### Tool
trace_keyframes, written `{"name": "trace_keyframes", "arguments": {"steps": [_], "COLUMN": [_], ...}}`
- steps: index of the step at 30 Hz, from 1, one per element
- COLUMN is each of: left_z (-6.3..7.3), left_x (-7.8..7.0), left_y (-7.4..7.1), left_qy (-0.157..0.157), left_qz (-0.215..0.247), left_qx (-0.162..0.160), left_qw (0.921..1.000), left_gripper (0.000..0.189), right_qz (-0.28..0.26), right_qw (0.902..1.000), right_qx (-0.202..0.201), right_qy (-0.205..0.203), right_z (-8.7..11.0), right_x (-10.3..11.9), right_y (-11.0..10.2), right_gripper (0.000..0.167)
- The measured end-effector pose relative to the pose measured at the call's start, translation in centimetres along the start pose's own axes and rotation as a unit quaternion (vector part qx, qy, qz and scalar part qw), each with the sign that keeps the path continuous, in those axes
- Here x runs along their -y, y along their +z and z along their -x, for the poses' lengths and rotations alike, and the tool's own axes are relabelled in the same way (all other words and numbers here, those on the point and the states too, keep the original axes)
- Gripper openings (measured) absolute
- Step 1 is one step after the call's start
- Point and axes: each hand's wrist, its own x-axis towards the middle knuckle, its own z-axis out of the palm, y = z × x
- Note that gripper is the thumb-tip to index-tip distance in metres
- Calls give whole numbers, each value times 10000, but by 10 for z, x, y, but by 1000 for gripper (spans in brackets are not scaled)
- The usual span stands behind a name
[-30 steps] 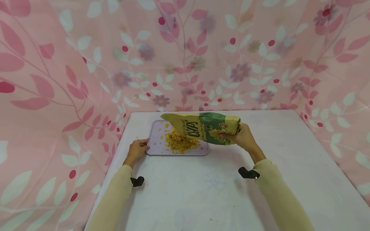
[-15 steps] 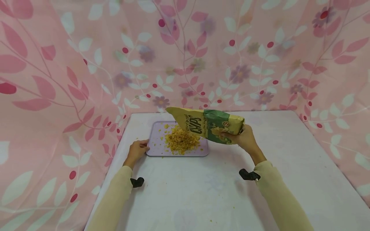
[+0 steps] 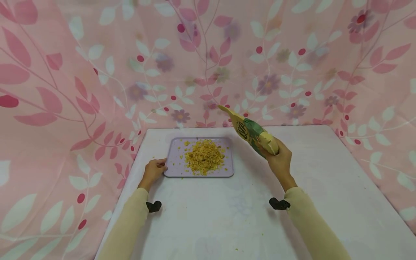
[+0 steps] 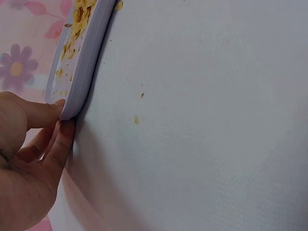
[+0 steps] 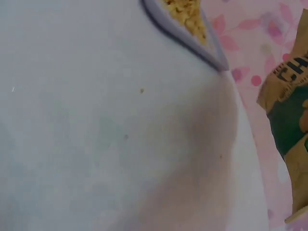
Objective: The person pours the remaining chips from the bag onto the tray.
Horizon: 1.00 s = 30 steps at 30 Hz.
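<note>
A shallow lilac tray (image 3: 173,167) lies on the table, with a heap of crushed yellow chips (image 3: 204,157) on it. My left hand (image 3: 154,170) pinches the tray's near left corner; in the left wrist view the thumb (image 4: 45,113) is on the rim and the fingers are below. My right hand (image 3: 279,159) grips the bottom end of a yellow and green chips bag (image 3: 251,130), tilted in the air right of the tray. The bag's top end points up and to the left. In the right wrist view only part of the bag (image 5: 288,113) shows, and the hand is out of sight.
The white table (image 3: 208,216) has small crumbs scattered on it, some near the tray and some at the front. Pink floral cloth (image 3: 208,72) hangs behind the table and along both sides.
My right hand has swung the bag from over the tray to the right, raising its top end. The whole chip heap now shows. My left hand stays at the tray's corner.
</note>
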Motion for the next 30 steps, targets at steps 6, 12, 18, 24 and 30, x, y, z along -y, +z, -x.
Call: {"name": "trace_keyframes", "arguments": {"steps": [6, 12, 18, 24, 30], "left_z": [2, 3, 3, 4, 1], "left_x": [0, 0, 0, -1, -1], "left_y": [0, 0, -1, -2, 0], "left_qy": [-26, 8, -3, -21, -87], "left_qz": [-4, -75, -101, -19, -18], "left_qx": [-1, -12, -35, -40, -24], "left_qw": [10000, 10000, 9999, 10000, 10000], "left_gripper": [45, 46, 46, 47, 46], "right_qz": [838, 1982, 2909, 3267, 3464], "right_qw": [9915, 9664, 9326, 9024, 8851], "right_qx": [221, 670, 1491, 2476, 2842], "right_qy": [-975, -1491, -1532, -1330, -1259], "right_z": [12, 19, 27, 41, 48], "right_x": [-23, -33, -35, -36, -33], "right_y": [-3, -6, -4, 3, 8], "right_gripper": [60, 68, 79, 75, 57]}}
